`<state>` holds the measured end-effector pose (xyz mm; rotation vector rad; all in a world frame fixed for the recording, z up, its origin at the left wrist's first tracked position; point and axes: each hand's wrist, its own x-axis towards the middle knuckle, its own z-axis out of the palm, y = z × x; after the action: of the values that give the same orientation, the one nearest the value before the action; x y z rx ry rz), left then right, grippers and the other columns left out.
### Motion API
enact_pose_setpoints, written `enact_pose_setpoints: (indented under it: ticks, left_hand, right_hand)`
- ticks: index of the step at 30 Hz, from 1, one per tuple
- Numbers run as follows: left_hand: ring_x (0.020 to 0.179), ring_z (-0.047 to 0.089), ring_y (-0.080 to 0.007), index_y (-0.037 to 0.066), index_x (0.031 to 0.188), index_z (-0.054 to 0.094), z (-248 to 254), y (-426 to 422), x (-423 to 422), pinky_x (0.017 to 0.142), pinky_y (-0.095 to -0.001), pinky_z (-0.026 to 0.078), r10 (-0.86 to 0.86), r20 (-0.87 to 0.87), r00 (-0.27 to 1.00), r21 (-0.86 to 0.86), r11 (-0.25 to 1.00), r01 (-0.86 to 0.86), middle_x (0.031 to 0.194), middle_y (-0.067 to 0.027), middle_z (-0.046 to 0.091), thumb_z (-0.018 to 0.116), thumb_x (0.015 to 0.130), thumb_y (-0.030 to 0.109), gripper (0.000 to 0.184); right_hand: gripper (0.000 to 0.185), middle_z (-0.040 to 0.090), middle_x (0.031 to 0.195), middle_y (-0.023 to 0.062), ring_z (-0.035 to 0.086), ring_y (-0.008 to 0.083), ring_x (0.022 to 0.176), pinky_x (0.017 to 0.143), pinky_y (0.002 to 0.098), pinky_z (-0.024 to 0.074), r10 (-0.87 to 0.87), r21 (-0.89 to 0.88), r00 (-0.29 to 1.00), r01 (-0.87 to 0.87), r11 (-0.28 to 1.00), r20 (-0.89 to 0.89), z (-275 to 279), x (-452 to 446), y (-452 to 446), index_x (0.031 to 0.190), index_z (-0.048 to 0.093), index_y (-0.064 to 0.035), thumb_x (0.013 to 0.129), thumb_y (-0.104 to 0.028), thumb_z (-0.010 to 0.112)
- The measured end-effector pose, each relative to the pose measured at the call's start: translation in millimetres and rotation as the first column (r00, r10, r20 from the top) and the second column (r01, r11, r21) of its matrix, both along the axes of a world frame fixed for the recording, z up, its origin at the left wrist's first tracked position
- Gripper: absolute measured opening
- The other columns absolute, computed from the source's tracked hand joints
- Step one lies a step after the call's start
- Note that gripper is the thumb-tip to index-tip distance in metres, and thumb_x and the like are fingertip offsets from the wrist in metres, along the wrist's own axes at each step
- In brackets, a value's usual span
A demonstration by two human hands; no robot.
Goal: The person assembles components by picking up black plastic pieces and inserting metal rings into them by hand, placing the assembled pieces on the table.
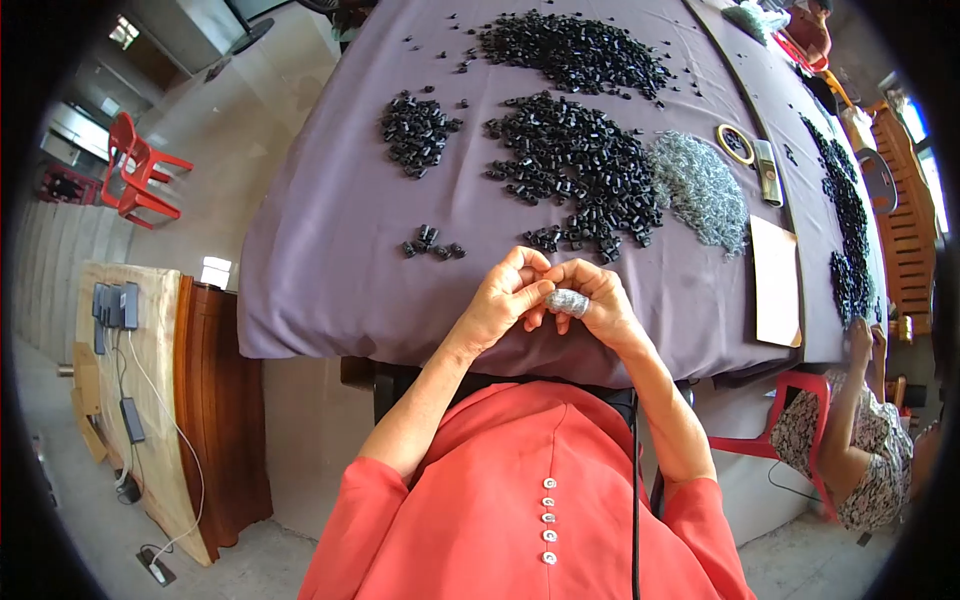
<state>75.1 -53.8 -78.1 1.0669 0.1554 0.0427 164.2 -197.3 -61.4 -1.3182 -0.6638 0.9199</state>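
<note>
My left hand [500, 302] and my right hand [602, 298] meet just above the table's front edge, fingertips pinched together. Whatever they hold between them is too small or too hidden to make out. A silvery wrapping [567, 302] covers a finger of my right hand. Just beyond my hands lies a large heap of small black plastic pieces [585, 170]. To its right is a pile of small shiny metal pieces [703, 190]. A few black pieces [433, 243] form a small cluster off to the left of my hands.
A purple cloth [330, 250] covers the table. More black heaps [575, 50] lie farther back. On the right are a tape roll [735, 144], a narrow box [767, 172] and a cardboard sheet [776, 282]. Another person [870, 440] sits at right. A wooden cabinet [215, 400] stands left.
</note>
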Motion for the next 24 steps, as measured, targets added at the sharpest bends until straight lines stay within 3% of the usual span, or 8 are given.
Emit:
enact_pose_setpoints:
  ticks: [5, 10, 12, 16, 17, 18, 21, 24]
  left_hand:
    - [0.049, 0.048, -0.0051, 0.006, 0.099, 0.046, -1, 3, 2, 0.040, -0.0169, 0.037, -0.014, -0.015, 1.000, 0.002, 1.000, 0.014, 0.075, -0.0030, 0.056, 0.058, 0.088, 0.018, 0.020]
    - [0.046, 0.045, -0.0036, 0.006, 0.099, 0.049, 6, -10, 3, 0.039, -0.0160, 0.034, 0.131, -0.066, 0.989, 0.020, 0.991, -0.130, 0.069, -0.0004, 0.055, 0.058, 0.088, 0.014, 0.016]
    - [0.045, 0.043, -0.0027, 0.005, 0.090, 0.053, 16, -7, -1, 0.038, -0.0170, 0.033, 0.161, -0.142, 0.977, 0.228, 0.965, -0.126, 0.062, -0.0003, 0.053, 0.060, 0.087, 0.013, 0.011]
    - [0.043, 0.044, -0.0025, 0.005, 0.080, 0.056, 19, 13, -6, 0.038, -0.0174, 0.034, 0.330, -0.081, 0.940, 0.474, 0.843, -0.255, 0.061, 0.0005, 0.054, 0.062, 0.085, 0.017, 0.014]
    - [0.043, 0.045, -0.0029, 0.005, 0.080, 0.056, 23, 21, -6, 0.038, -0.0176, 0.035, 0.339, -0.109, 0.935, 0.499, 0.832, -0.243, 0.060, 0.0005, 0.054, 0.062, 0.085, 0.017, 0.014]
    - [0.043, 0.045, -0.0033, 0.004, 0.079, 0.057, 25, 27, -6, 0.039, -0.0179, 0.035, 0.346, -0.137, 0.928, 0.523, 0.821, -0.229, 0.060, 0.0004, 0.054, 0.062, 0.085, 0.017, 0.015]
    - [0.045, 0.050, -0.0113, 0.002, 0.078, 0.057, 16, 44, -5, 0.044, -0.0273, 0.040, 0.430, 0.025, 0.903, 0.813, 0.517, -0.269, 0.056, -0.0048, 0.056, 0.064, 0.082, 0.016, 0.016]
    - [0.049, 0.054, -0.0192, 0.003, 0.077, 0.055, 17, 57, -6, 0.050, -0.0322, 0.043, 0.469, 0.113, 0.876, 0.924, 0.274, -0.266, 0.058, -0.0084, 0.057, 0.064, 0.081, 0.016, 0.016]
  right_hand:
    - [0.014, 0.064, 0.074, 0.0039, 0.055, 0.0068, 0.062, 0.052, 0.0209, 0.0454, -0.061, -0.058, 0.989, 0.069, 0.996, 0.133, 2, -8, 0, 0.099, 0.056, -0.0015, 0.086, -0.007, 0.058]
    - [0.040, 0.061, 0.076, 0.0018, 0.054, 0.0060, 0.067, 0.056, 0.0234, 0.0464, -0.035, -0.063, 0.988, 0.045, 0.997, 0.152, 2, -10, -10, 0.115, 0.051, -0.0021, 0.080, -0.013, 0.068]
    - [0.034, 0.061, 0.077, 0.0027, 0.053, 0.0063, 0.069, 0.060, 0.0242, 0.0467, -0.106, -0.156, 0.945, 0.160, 0.975, 0.308, 7, -3, -25, 0.111, 0.055, -0.0025, 0.080, -0.010, 0.067]
    - [0.016, 0.063, 0.081, 0.0089, 0.060, 0.0164, 0.072, 0.066, 0.0270, 0.0479, -0.412, -0.036, 0.598, 0.595, 0.803, 0.688, -4, 47, -61, 0.093, 0.063, -0.0032, 0.077, 0.000, 0.063]
    - [0.017, 0.061, 0.080, 0.0110, 0.060, 0.0200, 0.069, 0.064, 0.0289, 0.0481, -0.370, -0.015, 0.459, 0.644, 0.765, 0.808, 4, 60, -70, 0.092, 0.062, -0.0032, 0.075, 0.000, 0.063]
    - [0.017, 0.061, 0.083, 0.0120, 0.060, 0.0234, 0.070, 0.063, 0.0311, 0.0479, -0.366, -0.044, 0.433, 0.693, 0.719, 0.824, 5, 73, -76, 0.091, 0.062, -0.0036, 0.074, -0.001, 0.062]
    - [0.018, 0.062, 0.085, 0.0124, 0.061, 0.0269, 0.075, 0.067, 0.0351, 0.0474, -0.292, -0.040, 0.316, 0.737, 0.674, 0.903, -5, 107, -87, 0.093, 0.061, -0.0053, 0.075, -0.003, 0.060]
    - [0.018, 0.062, 0.085, 0.0127, 0.061, 0.0291, 0.078, 0.070, 0.0375, 0.0469, -0.249, -0.059, 0.285, 0.758, 0.650, 0.926, -15, 123, -86, 0.093, 0.059, -0.0064, 0.075, -0.005, 0.059]
